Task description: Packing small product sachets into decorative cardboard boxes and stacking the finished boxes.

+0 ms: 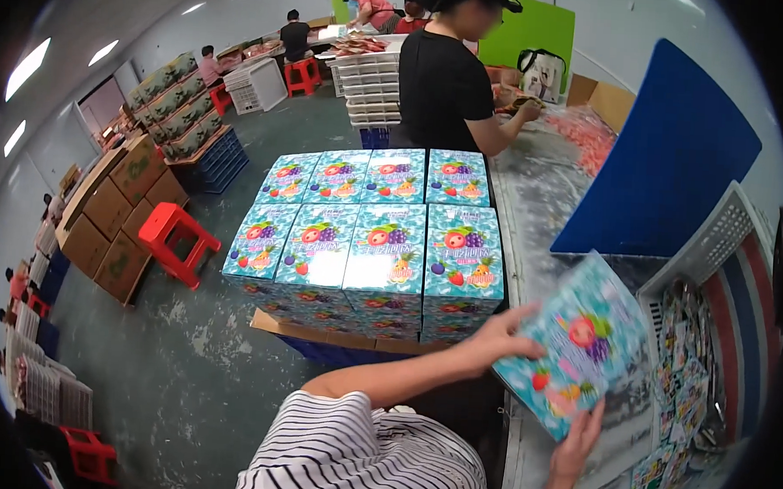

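A turquoise printed carton (571,340) with fruit pictures is held tilted over the worktable. My left hand (502,344) grips its left edge, with the thumb on the printed face. At its lower edge my right hand (580,441) holds on, its fingers against the box and partly hidden by it. Left of my hands stands a stack of matching cartons (387,244), set in rows and several layers deep, on a cardboard sheet (274,325) over a blue base.
A white basket (716,225) of small printed packets (683,380) stands at right. Behind it rises a blue divider panel (662,160). A co-worker in black (446,85) works farther along the metal table (542,199). A red stool (178,239) and brown boxes (118,206) stand left.
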{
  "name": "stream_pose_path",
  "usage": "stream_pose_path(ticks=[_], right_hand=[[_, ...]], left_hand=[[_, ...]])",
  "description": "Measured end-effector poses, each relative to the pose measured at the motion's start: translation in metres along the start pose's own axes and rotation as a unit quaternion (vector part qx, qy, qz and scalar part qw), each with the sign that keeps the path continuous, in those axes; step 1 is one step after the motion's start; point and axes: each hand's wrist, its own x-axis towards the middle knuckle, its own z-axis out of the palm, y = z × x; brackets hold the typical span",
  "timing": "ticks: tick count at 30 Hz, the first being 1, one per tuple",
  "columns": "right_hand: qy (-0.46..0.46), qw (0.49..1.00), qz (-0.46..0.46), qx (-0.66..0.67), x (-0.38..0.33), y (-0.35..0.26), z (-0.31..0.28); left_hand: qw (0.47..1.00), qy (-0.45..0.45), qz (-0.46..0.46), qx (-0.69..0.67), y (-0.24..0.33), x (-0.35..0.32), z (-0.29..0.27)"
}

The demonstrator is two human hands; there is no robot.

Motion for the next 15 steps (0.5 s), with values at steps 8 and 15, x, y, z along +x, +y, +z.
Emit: stream_pose_path(ticks=[8, 15], right_hand=[[-0.154, 0.988, -0.010, 0.005, 0.049, -0.021, 0.072], [0.020, 0.980, 0.199, 0.000, -0.010, 0.084, -0.001]], left_hand=[[0.984, 0.099, 0.113, -0.093, 0.114, 0.031, -0.126], [0.964, 0.193, 0.133, -0.123, 0.131, 0.126, -0.234]])
